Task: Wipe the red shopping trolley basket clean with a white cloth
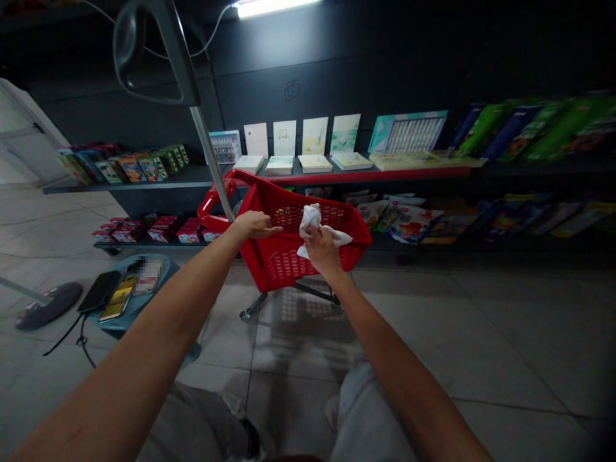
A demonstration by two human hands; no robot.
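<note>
Head view, single camera: worn on the person's head, facing forward and down along both forearms. Near field: knees and tiled floor [481, 333] directly below. Middle field: red cart [289, 256] at arm's reach. Far field: dark shelves [337, 172] against the wall, under a ceiling lamp [274, 6].

One sign can be read: a chalk-like mark [291, 90] on the dark wall [337, 70] above the shelf, which looks like the Chinese character 西. Print on the boxes [163, 228], cards [285, 138] and packets [409, 221] is too small and blurred to read. The label on the stool [147, 276] is blurred out.
</note>
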